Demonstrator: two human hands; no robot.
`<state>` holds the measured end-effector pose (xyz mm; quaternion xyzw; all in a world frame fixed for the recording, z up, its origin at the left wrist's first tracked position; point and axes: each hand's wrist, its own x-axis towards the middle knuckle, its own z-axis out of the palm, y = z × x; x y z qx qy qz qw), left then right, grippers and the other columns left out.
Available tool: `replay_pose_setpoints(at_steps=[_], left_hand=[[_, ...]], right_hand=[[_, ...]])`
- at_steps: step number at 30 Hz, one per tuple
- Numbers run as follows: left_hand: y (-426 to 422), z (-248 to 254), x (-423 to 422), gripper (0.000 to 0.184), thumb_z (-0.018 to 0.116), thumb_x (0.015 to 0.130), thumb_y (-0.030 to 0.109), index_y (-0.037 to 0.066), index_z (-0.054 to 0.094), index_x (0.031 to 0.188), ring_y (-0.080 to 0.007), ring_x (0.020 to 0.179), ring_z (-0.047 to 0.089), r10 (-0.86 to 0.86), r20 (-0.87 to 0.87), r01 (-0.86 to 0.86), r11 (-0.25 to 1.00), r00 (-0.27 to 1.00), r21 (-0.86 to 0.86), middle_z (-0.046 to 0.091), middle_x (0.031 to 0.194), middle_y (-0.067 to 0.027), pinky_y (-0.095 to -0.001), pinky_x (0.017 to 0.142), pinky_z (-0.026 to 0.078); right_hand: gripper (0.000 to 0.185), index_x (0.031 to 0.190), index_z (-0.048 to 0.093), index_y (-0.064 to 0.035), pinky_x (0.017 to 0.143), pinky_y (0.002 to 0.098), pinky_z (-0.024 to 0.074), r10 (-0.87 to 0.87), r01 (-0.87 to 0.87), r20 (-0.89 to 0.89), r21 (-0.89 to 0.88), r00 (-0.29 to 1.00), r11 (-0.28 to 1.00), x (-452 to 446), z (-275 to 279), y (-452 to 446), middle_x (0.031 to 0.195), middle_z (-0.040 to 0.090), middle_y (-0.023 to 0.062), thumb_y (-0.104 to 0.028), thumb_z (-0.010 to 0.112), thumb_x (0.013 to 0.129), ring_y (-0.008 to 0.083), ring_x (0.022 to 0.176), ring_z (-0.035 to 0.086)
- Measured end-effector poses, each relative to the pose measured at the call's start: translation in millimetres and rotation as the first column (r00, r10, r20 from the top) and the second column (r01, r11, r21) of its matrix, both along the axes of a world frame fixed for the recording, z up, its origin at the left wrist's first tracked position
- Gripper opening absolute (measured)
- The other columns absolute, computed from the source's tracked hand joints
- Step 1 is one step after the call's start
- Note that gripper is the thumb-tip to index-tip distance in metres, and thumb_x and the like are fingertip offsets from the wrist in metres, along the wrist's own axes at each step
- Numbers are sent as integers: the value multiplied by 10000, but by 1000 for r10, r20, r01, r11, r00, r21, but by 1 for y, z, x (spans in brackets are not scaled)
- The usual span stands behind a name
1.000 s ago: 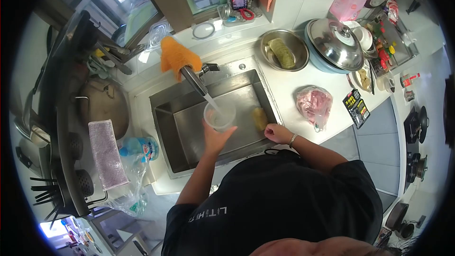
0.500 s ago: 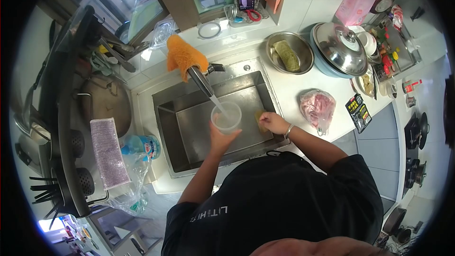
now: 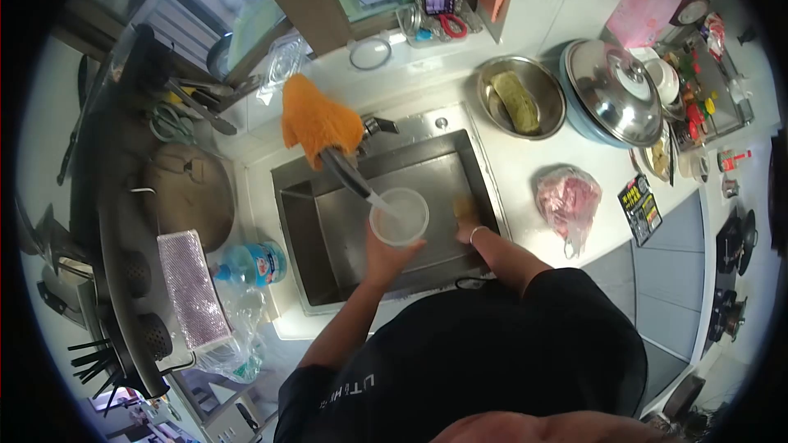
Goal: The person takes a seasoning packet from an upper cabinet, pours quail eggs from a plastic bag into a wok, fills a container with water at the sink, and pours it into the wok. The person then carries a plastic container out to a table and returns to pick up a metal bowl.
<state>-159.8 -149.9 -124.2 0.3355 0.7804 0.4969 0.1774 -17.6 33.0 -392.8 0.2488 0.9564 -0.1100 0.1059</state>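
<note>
My left hand [image 3: 389,256] is wrapped round a clear round plastic tub [image 3: 400,217] over the steel sink [image 3: 345,267]. Water runs into the tub from the faucet [image 3: 345,172], which has an orange cloth [image 3: 316,121] draped on it. My right hand [image 3: 469,230] reaches down into the right side of the sink, at a yellowish-brown item [image 3: 465,207]. The fingers there are blurred, and I cannot make out whether they grip it.
Right of the sink are a steel bowl [image 3: 546,86] holding a green item, bagged meat [image 3: 568,200], a black packet [image 3: 639,209] and a lidded pot [image 3: 614,90]. Left stand a blue bottle [image 3: 254,264] and a rack with a pinkish cloth [image 3: 194,289].
My right hand has gone from the sink's right edge down into the sink, to the yellowish-brown item. The tub stays under the running water in my left hand. The view has shifted slightly.
</note>
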Motion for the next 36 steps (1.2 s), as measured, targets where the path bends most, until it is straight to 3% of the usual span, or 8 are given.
replay_pose_setpoints(at_steps=[3, 6, 10, 13, 19, 24, 32, 36], left_hand=[[-2, 4, -1, 1021, 903, 598, 226, -30, 305, 1385, -304, 1211, 492, 14, -13, -14, 999, 1000, -42, 450, 1273, -186, -400, 1012, 414], [-2, 1, -8, 1012, 902, 603, 238, -26, 309, 1380, -310, 1208, 492, 2, -45, -4, 998, 999, -56, 445, 1277, -190, -400, 1007, 416], [-3, 5, -7, 991, 906, 603, 241, -23, 323, 1359, -316, 1199, 496, 24, 9, -24, 997, 1000, -79, 453, 1270, -186, -401, 1001, 419], [-1, 8, -8, 976, 910, 603, 235, -23, 328, 1343, -317, 1183, 506, 21, 35, -19, 998, 999, -54, 461, 1263, -185, -403, 992, 424], [3, 10, -23, 981, 908, 613, 230, -24, 313, 1351, -302, 1169, 511, -5, 11, 5, 1000, 1000, -18, 465, 1257, -181, -409, 981, 428], [-5, -8, -19, 1007, 904, 620, 259, -26, 300, 1373, -298, 1189, 503, 23, 115, -21, 1000, 993, -15, 461, 1261, -185, -412, 985, 426], [-10, -5, -13, 993, 902, 617, 218, -22, 304, 1372, -293, 1202, 496, 53, 138, -49, 998, 989, -33, 454, 1279, -183, -408, 1000, 419], [-7, -6, -15, 995, 904, 611, 205, -19, 297, 1367, -291, 1203, 498, 36, 179, -37, 999, 983, 3, 458, 1281, -180, -406, 1009, 415]], right_hand=[[567, 1303, 540, -54, 1123, 434, 307, -103, 239, 296, -472, 950, 848, -7, -23, 17, 1380, 466, 242, -202, 648, 766, 413, 1294, 410], [466, 1246, 608, -143, 1039, 454, 405, 67, -109, -169, -253, 983, 961, -25, -34, 29, 1288, 540, 220, -204, 645, 785, 401, 1168, 532], [270, 1065, 693, -175, 813, 445, 524, 97, -128, -145, -228, 985, 965, -82, 142, 29, 1101, 597, 169, -196, 652, 799, 363, 893, 637], [230, 1062, 676, -127, 934, 425, 477, 122, -190, -193, -391, 974, 901, -93, 235, 23, 1200, 602, 161, -239, 588, 881, 315, 1095, 594], [316, 1097, 640, -92, 846, 442, 488, 170, -158, 13, -301, 985, 941, -61, 92, 35, 1143, 597, 154, -123, 623, 783, 331, 970, 590], [367, 1055, 603, -96, 747, 466, 459, 37, -149, -703, -99, 711, 984, -106, 228, 73, 981, 560, 155, -4, 627, 701, 363, 872, 567], [651, 1419, 358, -140, 771, 479, 531, -403, 378, -357, -143, 843, 915, -186, 185, 136, 1120, 532, 198, -123, 626, 826, 398, 915, 623], [535, 1367, 464, -102, 789, 468, 533, -126, 77, -354, -148, 927, 986, -213, 176, 81, 1117, 553, 207, -107, 578, 844, 382, 905, 638]])
